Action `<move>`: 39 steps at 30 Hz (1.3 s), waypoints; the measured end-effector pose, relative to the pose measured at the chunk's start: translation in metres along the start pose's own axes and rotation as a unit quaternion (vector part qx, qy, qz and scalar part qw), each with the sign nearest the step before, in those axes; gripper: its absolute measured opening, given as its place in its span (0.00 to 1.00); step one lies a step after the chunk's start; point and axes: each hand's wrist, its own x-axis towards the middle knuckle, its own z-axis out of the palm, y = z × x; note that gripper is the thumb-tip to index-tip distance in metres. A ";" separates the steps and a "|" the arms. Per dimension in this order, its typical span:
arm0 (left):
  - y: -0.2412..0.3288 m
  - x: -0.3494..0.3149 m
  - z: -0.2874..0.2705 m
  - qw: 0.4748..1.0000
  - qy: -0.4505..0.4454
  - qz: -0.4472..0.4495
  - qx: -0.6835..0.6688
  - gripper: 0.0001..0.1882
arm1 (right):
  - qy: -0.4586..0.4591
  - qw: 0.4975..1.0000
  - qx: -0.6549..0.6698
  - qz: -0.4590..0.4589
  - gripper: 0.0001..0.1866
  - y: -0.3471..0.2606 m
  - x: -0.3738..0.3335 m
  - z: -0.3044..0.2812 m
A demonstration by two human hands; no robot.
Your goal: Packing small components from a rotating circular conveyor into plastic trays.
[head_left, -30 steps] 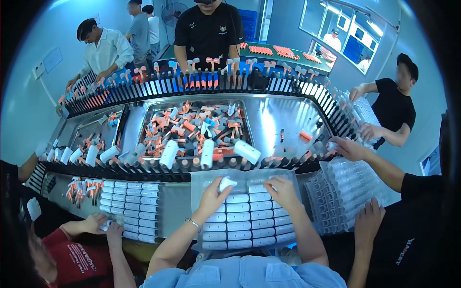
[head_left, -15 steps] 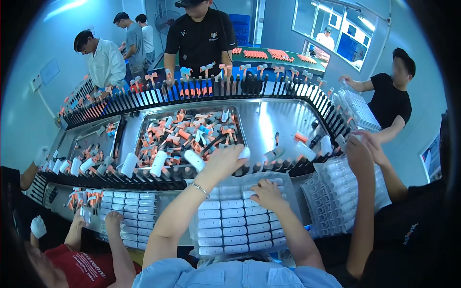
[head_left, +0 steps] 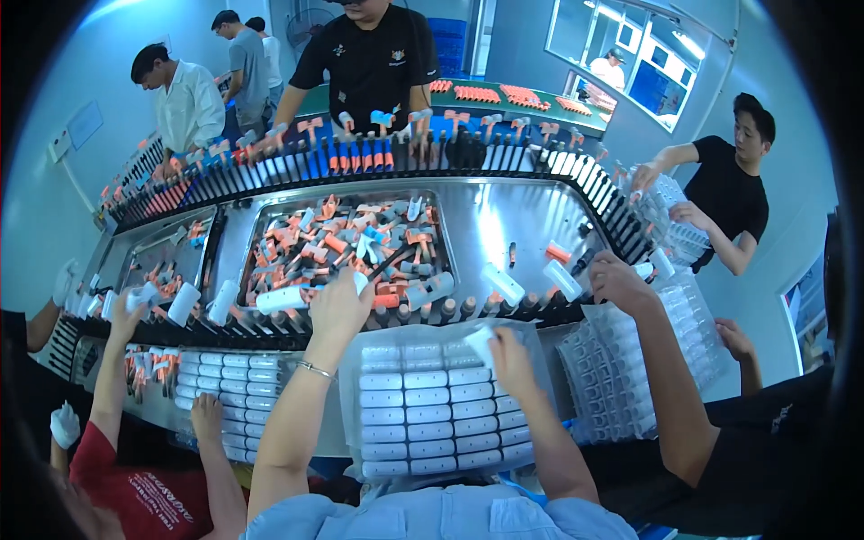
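Note:
My left hand [head_left: 342,304] reaches over the near row of upright posts. Its fingers are closed round a white plastic cover [head_left: 361,283], of which only the end shows. Just left of that hand another white cover [head_left: 281,300] sits on the row. My right hand [head_left: 514,362] is over the far right part of a clear plastic tray [head_left: 382,356], pinching a tilted white cover [head_left: 481,346]. Rows of rounded white covers [head_left: 428,414] fill the nearer part of the tray, while its farthest pockets hold none.
Beyond the near row lies a metal pan [head_left: 448,243] heaped with orange and grey pieces. Posts [head_left: 297,166] ring the table. Co-workers' arms [head_left: 670,396] are close on the right, beside stacked clear trays [head_left: 621,360]; another tray of covers [head_left: 238,396] lies left.
The near row and its covers have shifted left, and my left hand has moved left with them. My right hand has lifted a white cover from the tray.

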 end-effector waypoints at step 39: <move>0.027 -0.119 0.102 0.952 -0.044 0.249 -0.175 0.20 | 0.095 0.982 0.146 0.074 0.20 0.024 -0.022 -0.023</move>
